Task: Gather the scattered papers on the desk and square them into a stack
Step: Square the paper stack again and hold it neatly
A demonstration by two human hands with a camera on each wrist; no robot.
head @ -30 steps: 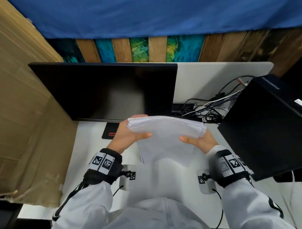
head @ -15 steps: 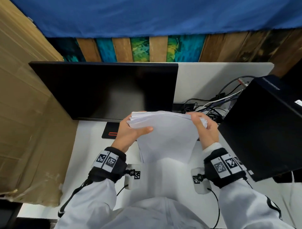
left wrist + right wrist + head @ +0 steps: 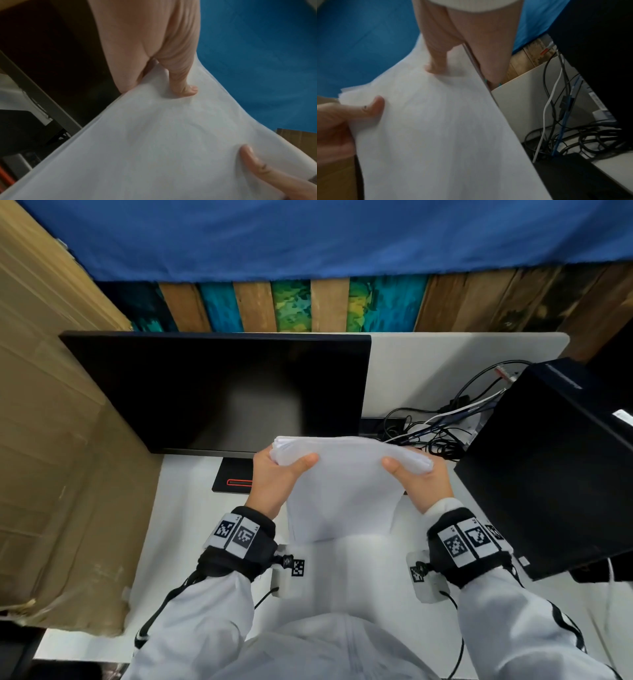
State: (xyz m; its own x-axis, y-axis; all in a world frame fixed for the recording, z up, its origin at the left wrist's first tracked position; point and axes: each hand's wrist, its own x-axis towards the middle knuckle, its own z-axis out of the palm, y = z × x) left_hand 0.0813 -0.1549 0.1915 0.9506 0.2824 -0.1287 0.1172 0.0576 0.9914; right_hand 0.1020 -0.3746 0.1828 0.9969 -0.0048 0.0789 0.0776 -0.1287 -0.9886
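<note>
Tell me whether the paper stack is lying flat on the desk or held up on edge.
Held up on edge: the left hand and right hand grip the paper stack's top corners, its lower edge by the desk.

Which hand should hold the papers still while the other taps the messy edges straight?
Probably the left hand: it grips the papers at the corner where the sheet edges fan out unevenly. The right hand grips the opposite, smoother side, so it could let go and tap.
</note>
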